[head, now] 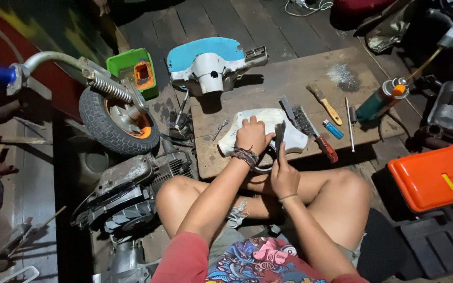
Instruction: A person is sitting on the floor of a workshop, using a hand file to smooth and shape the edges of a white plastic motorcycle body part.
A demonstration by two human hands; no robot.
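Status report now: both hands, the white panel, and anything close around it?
Left hand pressing flat on white panel. Right hand has its grip on a dark strip at the panel's edge. Wire brush lies alongside, touching or nearly.

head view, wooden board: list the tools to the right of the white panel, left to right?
Past the white panel under the left hand: wire brush with red handle → paintbrush with yellow handle → blue lighter → metal rod → green spray can.
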